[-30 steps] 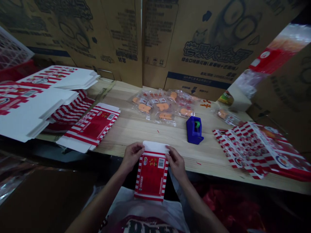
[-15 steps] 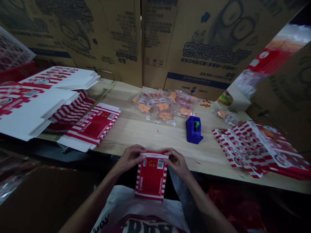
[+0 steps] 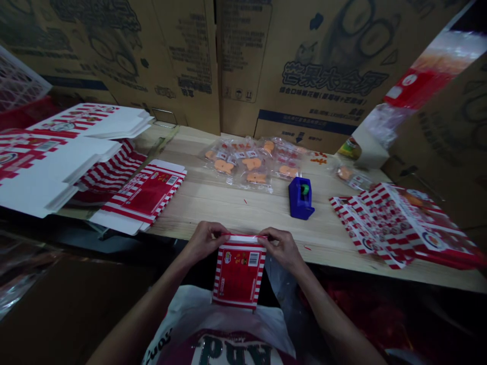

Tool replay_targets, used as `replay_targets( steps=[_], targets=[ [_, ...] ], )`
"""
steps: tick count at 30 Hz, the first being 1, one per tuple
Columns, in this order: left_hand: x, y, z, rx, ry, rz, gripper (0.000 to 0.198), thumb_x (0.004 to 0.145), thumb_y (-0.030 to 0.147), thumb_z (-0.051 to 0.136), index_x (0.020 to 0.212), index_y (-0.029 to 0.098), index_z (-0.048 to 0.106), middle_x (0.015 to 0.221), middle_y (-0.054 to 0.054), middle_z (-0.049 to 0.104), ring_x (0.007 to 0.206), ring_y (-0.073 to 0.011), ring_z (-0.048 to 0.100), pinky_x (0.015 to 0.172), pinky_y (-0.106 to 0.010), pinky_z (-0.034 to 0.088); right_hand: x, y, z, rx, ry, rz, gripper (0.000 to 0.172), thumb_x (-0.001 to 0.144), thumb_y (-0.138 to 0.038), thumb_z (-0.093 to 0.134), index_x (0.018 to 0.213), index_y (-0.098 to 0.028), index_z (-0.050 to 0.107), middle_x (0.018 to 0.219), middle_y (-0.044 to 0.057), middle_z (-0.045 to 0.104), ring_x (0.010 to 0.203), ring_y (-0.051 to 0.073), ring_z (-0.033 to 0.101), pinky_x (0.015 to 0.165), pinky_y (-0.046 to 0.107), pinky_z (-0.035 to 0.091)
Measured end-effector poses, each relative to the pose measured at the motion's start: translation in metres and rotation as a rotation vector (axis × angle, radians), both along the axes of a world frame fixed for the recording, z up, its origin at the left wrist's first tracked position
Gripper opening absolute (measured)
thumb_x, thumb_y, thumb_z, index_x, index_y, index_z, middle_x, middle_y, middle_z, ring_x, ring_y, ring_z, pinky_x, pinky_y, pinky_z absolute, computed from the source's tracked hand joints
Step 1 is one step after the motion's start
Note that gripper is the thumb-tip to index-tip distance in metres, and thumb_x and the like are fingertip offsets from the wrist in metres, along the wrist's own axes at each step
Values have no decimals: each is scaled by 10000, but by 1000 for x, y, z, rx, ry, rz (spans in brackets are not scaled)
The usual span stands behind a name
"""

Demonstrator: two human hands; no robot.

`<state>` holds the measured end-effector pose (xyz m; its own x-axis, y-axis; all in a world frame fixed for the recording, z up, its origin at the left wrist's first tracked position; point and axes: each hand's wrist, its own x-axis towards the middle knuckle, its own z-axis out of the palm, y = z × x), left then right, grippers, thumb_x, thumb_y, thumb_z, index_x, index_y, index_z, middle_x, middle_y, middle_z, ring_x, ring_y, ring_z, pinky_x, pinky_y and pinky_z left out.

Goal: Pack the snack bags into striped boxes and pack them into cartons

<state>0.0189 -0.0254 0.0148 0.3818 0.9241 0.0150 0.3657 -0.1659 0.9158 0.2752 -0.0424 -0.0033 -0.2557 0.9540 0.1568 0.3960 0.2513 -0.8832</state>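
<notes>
Wider apart — left hand (image 3: 204, 242) and right hand (image 3: 283, 248) pinch one red carton (image 3: 239, 274).

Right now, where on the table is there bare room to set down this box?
For the box, the table shows bare wood between the flat blank and the blue tape dispenser, below the packets. A second patch lies between the dispenser and the red-striped pile. Crowded: the far edge, with packets, and the left end, with stacked blanks.
</notes>
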Motion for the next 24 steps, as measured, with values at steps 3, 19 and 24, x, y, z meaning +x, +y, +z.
replay_targets(
  steps=[3,19,24],
  targets=[
    [4,0,0,115,27,-26,155,825,211,617,738,139,723,697,-46,697,656,-151,627,605,-238,438,2,0,-1,5,11,7,117,839,-243,632,745,-179,659,690,10,648,648,152,599,610,249,444],
    [3,-24,-46,285,-152,63,153,866,217,604,948,196,731,908,-84,705,861,-187,673,752,-294,543,-8,-35,-34,29,241,-163,157,849,-258,650,999,-236,690,1095,79,685,1007,208,637,832,332,516],
    [-2,-19,-45,107,-214,123,137,833,291,653,897,217,749,930,-76,702,901,-203,663,790,-299,532,51,10,-29,144,208,-735,294,813,-377,626,1035,-186,635,1072,101,636,848,178,612,690,293,504]
  ],
)
